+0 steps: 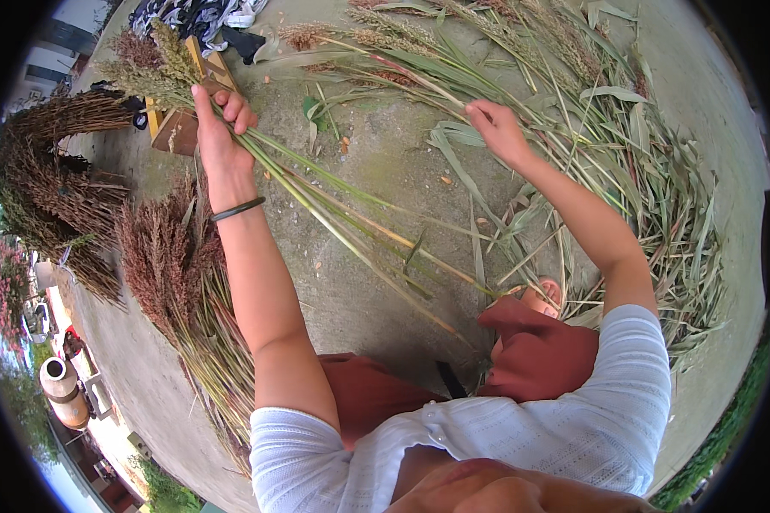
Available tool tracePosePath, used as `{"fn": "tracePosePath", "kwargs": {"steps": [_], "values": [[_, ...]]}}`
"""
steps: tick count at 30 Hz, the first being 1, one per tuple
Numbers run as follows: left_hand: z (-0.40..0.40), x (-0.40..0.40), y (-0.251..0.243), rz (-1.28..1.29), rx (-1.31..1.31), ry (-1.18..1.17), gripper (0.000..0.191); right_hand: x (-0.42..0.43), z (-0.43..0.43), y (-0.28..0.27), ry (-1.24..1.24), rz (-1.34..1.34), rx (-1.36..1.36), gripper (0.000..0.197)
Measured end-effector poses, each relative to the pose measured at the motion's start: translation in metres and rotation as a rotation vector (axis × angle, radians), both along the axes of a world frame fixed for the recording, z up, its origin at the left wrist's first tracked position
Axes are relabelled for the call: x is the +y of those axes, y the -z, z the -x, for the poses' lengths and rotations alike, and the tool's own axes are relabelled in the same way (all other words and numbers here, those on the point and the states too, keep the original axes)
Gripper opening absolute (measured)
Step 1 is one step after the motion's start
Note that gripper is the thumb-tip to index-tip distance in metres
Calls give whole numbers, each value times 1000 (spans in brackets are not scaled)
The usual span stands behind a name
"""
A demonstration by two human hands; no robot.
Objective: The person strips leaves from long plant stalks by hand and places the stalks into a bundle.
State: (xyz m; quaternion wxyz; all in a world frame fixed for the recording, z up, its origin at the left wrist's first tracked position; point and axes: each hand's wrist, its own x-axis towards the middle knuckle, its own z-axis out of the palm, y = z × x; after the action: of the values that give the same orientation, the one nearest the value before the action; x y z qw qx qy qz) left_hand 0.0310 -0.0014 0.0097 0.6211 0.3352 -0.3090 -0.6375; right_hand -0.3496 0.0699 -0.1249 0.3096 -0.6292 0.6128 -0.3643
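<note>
My left hand [223, 128] grips a bunch of green sorghum stalks [321, 204] just below their seed heads [160, 67], at the upper left. The stalk ends slant down across the floor between my feet. My right hand [495, 131] is stretched out to the right, its thumb and fingers pinched on a single sorghum stalk [417, 78] whose head points up and to the left. Under and beyond that hand lies a loose pile of sorghum stalks and leaves [571, 109]. A sheaf of reddish sorghum [167, 256] rests on the floor beside my left arm.
Dark dried bundles [45, 167] stand at the far left. A small wooden stool [176, 131] is behind my left hand, with a heap of cloth strips [199, 25] above it. Stripped leaves [667, 269] are heaped at the right, near my foot [544, 296]. Bits of debris dot the concrete floor [372, 154].
</note>
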Motion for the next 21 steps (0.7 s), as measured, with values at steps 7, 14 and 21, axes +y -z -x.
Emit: {"fn": "tracePosePath", "kwargs": {"steps": [7,14,21], "values": [[-5,-5,16,-32,-65,-13,28,55,-47,-44,-106,-331,-547,27],[14,-4,9,-30,-198,-99,33,101,-56,-56,-372,-777,-836,28],[12,-2,7,-28,-158,-98,25,78,-72,-68,-494,-721,-788,32]]}}
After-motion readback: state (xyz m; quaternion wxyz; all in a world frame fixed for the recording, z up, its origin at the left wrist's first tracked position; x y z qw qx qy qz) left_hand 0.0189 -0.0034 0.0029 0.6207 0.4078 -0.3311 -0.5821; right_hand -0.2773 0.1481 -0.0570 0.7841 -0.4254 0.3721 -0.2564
